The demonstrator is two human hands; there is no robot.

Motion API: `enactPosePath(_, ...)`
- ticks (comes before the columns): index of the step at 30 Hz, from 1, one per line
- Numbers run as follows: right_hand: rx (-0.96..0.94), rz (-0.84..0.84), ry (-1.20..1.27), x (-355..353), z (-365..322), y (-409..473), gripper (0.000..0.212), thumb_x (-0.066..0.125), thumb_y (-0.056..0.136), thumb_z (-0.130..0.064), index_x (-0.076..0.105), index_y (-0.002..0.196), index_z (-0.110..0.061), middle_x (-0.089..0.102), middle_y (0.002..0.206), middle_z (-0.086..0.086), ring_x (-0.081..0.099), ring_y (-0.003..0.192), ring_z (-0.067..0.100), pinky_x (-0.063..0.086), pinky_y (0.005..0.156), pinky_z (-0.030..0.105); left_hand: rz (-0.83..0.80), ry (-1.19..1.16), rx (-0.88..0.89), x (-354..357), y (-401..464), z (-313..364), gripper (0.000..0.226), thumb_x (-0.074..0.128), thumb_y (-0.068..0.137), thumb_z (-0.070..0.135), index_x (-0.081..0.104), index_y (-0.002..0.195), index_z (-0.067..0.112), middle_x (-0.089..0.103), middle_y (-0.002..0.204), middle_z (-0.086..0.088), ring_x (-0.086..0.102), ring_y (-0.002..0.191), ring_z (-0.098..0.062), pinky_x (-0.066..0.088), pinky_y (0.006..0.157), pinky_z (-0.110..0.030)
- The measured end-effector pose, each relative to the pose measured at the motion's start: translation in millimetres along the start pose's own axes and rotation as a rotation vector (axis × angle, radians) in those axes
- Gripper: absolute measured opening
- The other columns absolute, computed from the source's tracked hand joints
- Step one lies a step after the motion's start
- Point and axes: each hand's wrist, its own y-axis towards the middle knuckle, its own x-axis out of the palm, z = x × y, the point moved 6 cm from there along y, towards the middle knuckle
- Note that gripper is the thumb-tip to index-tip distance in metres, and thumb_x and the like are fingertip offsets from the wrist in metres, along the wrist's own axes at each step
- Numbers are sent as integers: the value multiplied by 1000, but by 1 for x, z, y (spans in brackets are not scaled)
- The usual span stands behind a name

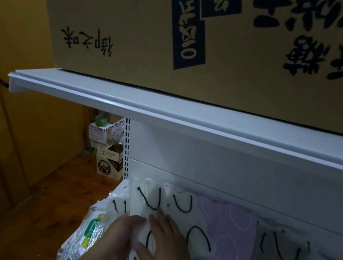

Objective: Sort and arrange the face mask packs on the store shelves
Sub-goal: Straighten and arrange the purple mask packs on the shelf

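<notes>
Several face mask packs lie in a row on the lower white shelf. At the left are white packs with black ear loops (151,196), then a lilac pack (231,232), then a grey pack with black loops (281,253). My left hand (118,240) grips the near edge of a white pack from the left side. My right hand (166,247) lies on top of the same pack (150,235), fingers straight and pointing toward the shelf's back, thumb alongside its near edge.
An upper white shelf (168,111) juts out just above, carrying a big cardboard box (224,39) with dark print. A printed plastic bag (84,232) hangs at the shelf's left end. Small boxes (108,160) stand on the wooden floor behind.
</notes>
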Motion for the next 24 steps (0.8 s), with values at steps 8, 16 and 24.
enactPosePath(8, 315, -55, -213, -7, 84, 13, 70, 27, 99, -52, -2, 153, -18, -11, 160, 9, -7, 148, 29, 3, 118, 46, 80, 59, -12, -28, -4, 7, 33, 48, 83, 4, 62, 113, -2, 69, 96, -30, 69, 81, -44, 55, 66, -42)
enactPosePath(16, 342, 69, -131, -20, 86, 16, 46, 24, 103, -39, 29, 146, -25, 23, 157, -5, 21, 144, 19, 20, 115, 38, 85, 36, -9, -27, -4, 5, 31, 49, 83, 3, 61, 112, 0, 70, 94, -29, 69, 78, -45, 55, 63, -42)
enactPosePath(24, 105, -38, 21, 1, 3, 6, 63, 35, 96, -51, 12, 151, -32, -6, 161, -3, -3, 148, 22, 1, 119, 41, -27, -43, -33, -6, 4, 0, 55, 42, 94, 52, 76, 100, 9, 71, 106, -20, 70, 94, -35, 51, 85, -45)
